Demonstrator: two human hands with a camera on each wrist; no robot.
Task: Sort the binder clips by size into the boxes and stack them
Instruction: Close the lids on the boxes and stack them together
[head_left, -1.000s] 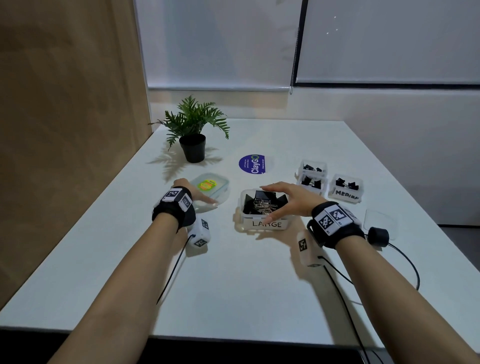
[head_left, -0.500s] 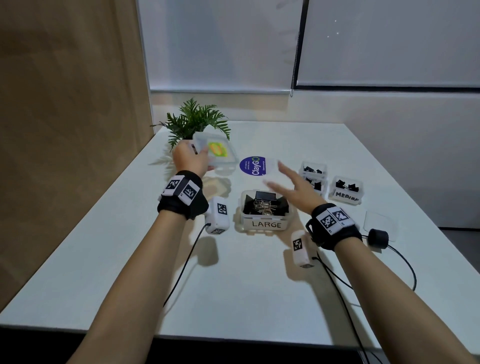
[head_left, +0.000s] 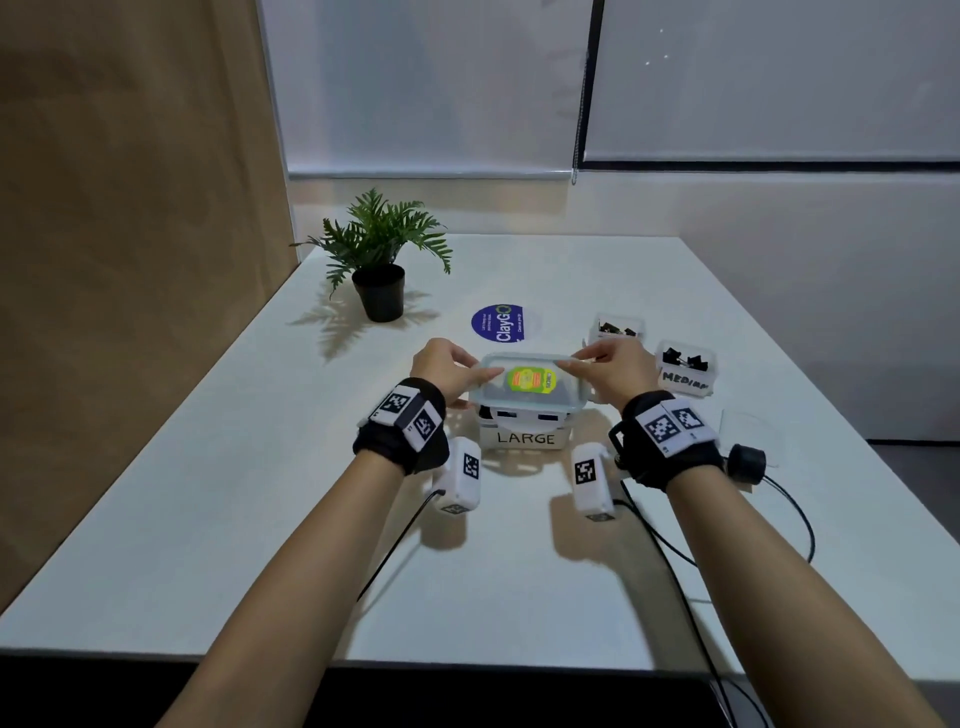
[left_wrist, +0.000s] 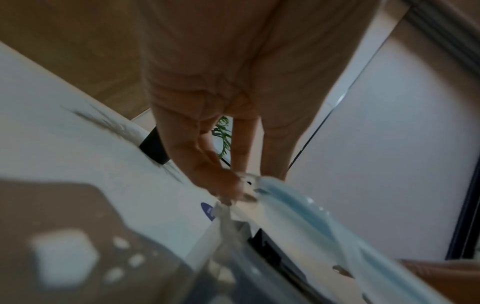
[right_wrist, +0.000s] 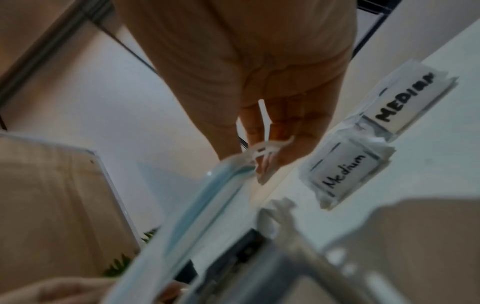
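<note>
Nearest, the LARGE box (head_left: 524, 439) stands on the white table (head_left: 260, 519) between both wrists. The left hand (head_left: 441, 369) and right hand (head_left: 615, 371) pinch opposite ends of the clear lid (head_left: 530, 382) just above it. Beyond, to the right, stand two medium boxes (head_left: 685, 371) of black clips, with a potted plant (head_left: 379, 260) far left.

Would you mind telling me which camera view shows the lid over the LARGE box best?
The head view: the whole lid shows, sticker up, held by both hands over the LARGE box. Each wrist view shows only a blurred stretch of its blue-sealed rim.
</note>
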